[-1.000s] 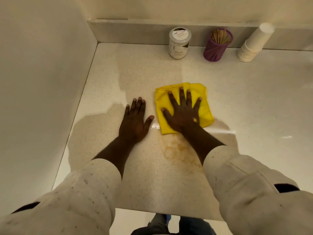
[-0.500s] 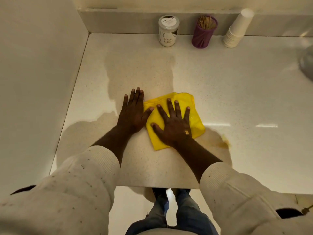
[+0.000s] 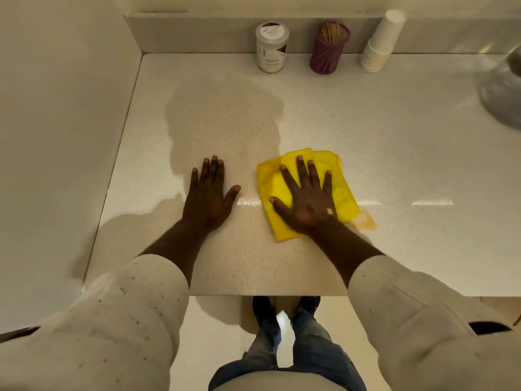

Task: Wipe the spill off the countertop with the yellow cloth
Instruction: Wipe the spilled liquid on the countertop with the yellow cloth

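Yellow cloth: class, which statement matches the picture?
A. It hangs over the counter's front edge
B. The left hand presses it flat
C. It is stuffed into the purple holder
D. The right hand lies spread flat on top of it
D: the right hand lies palm down with fingers spread on the yellow cloth, while the left hand rests on the bare countertop beside it.

A pale speckled countertop [image 3: 366, 131] is seen, with a yellow cloth [image 3: 342, 193] spread near its centre and a brown spill [image 3: 366, 222] touching the cloth at its 4 o'clock. At 12 o'clock, along the back edge, a white jar [image 3: 272, 48], a purple holder [image 3: 328, 52] and a tilted stack of cups [image 3: 380, 43] are lined up. Both hands are laid flat: the left hand [image 3: 208, 196] on the bare surface at the cloth's 9 o'clock, the right hand [image 3: 306, 201] on the cloth.
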Motion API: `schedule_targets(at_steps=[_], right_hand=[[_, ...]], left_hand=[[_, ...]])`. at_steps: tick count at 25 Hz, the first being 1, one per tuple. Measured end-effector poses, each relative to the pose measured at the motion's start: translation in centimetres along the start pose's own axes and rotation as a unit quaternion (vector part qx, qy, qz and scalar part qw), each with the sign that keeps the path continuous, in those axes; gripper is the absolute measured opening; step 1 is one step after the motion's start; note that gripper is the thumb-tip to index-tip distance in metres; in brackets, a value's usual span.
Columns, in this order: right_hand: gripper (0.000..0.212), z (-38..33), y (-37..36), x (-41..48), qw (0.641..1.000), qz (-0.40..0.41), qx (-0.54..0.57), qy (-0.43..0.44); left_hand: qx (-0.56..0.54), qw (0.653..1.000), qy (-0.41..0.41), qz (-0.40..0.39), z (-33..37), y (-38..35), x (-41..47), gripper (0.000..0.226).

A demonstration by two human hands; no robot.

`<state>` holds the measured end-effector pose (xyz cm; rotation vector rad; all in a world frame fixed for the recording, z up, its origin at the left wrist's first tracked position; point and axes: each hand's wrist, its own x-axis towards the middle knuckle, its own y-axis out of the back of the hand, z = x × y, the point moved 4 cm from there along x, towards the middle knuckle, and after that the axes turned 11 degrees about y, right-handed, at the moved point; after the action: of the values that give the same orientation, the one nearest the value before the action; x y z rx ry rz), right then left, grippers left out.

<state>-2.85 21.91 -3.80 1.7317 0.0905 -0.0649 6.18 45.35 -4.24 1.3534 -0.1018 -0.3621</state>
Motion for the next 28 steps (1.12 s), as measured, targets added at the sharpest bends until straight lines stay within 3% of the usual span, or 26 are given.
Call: schedule_targets(at_steps=[10,19,22,25,28], right_hand=[[0.085,-3.3,-0.7,-3.9,1.000,-0.013,0.007,0.027],[0.083,9.8,0.9,-9.7,0.987,0.020,0.008,-0.157],[0.085,12.1,1.2,-8.7,0.983,0.019,0.003,-0.182],[0.086,11.3,1.3,-6.1,0.984,0.018,0.014,-0.179],[0.086,6.8,1.0,-3.4,0.993,0.008,0.024,-0.117]], left_hand=[[0.011,0.997,-0.074,0.005,5.5,-0.2,-0.5,0.080],[0.014,0.995,-0.087,-0.034,10.0,-0.9,-0.2,0.083],[0.012,0.996,-0.078,-0.028,9.5,-0.9,0.0,0.082],[0.007,0.998,-0.066,-0.023,8.5,-0.7,0.1,0.083],[0.004,0.998,-0.058,-0.022,8.0,-0.5,0.1,0.083]])
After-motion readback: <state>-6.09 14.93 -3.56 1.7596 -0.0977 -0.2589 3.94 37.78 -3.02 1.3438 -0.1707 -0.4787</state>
